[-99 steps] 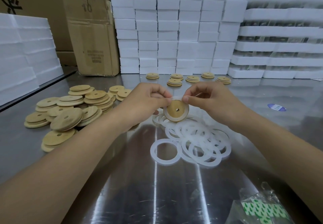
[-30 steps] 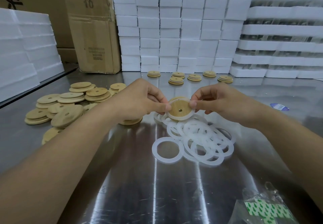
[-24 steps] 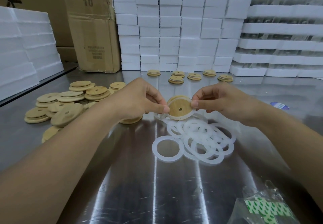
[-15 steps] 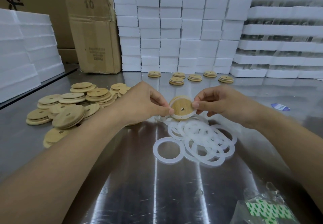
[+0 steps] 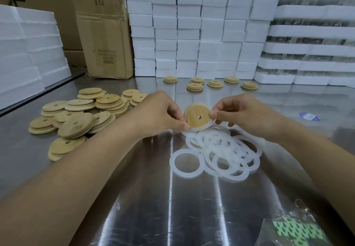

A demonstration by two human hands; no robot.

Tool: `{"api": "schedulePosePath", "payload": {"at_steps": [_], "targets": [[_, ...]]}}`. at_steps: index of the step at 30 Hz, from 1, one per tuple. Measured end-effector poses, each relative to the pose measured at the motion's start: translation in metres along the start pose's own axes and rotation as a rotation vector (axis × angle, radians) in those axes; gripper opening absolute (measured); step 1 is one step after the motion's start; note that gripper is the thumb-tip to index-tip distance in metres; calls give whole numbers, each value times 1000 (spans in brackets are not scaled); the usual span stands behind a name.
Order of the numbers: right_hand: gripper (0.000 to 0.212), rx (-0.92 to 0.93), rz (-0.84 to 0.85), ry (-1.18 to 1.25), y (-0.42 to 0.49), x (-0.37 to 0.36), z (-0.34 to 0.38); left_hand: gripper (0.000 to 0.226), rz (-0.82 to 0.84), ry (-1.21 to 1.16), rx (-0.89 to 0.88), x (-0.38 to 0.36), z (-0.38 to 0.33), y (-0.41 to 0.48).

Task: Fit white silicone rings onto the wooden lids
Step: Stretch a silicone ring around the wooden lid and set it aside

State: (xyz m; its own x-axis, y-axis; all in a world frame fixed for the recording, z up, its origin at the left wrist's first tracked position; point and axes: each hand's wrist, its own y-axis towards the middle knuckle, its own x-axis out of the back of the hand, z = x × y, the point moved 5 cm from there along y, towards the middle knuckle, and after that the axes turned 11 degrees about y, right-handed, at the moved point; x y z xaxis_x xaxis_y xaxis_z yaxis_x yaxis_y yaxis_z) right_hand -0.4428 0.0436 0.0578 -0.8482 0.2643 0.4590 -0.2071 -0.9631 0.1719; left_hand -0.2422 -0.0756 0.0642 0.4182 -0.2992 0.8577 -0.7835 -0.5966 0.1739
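A clear plastic bag with green-patterned contents point(image 5: 299, 230) is noted at the near right corner of the reflective steel bench point(image 5: 134, 207). Beyond it, a loose heap of flat white silicone rings point(image 5: 221, 153) is spread on the bench, one ring lying apart at its left edge.

Just above the far side of that heap, a round wooden lid with a centre hole point(image 5: 197, 117) is held tilted, clear of the bench. It is pinched at its lower left rim by the fingers point(image 5: 182, 125) of the left hand point(image 5: 157, 113) and at its right rim by those of the right hand point(image 5: 247, 115). A white ring point(image 5: 203, 128) is seen along its lower edge.

A pile of bare wooden lids point(image 5: 76, 119) lies to the left. Five low stacks of lids point(image 5: 215, 83) stand near the far edge, before white foam blocks point(image 5: 192, 25) and a brown cardboard box point(image 5: 104, 34).
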Motion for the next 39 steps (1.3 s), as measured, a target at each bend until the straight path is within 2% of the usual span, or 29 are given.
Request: {"api": "schedulePosePath", "payload": {"at_steps": [4, 9, 11, 17, 25, 32, 36, 39], "targets": [[19, -7, 4, 12, -1, 0, 1, 18, 11, -16, 30, -5, -4, -1], [15, -6, 8, 63, -2, -2, 5, 41, -39, -105, 87, 4, 0, 0], [13, 0, 8, 73, -3, -3, 7, 46, -7, -163, 85, 4, 0, -1], [17, 4, 27, 64, -4, -4, 6, 23, 36, -192, 54, -4, -5, 0], [9, -15, 45, -84, -3, -3, 2, 30, 36, -209, 84, -5, -3, 1], [13, -10, 18, -40, -4, -4, 2, 25, -14, -283, 96, -8, -3, -1], [21, 12, -75, 10, -3, -4, 6, 27, -120, -453, 127, -5, -6, -1], [15, 95, -156, 88, -3, -3, 17, 37, -135, -520, 102, -3, -12, -2]]}}
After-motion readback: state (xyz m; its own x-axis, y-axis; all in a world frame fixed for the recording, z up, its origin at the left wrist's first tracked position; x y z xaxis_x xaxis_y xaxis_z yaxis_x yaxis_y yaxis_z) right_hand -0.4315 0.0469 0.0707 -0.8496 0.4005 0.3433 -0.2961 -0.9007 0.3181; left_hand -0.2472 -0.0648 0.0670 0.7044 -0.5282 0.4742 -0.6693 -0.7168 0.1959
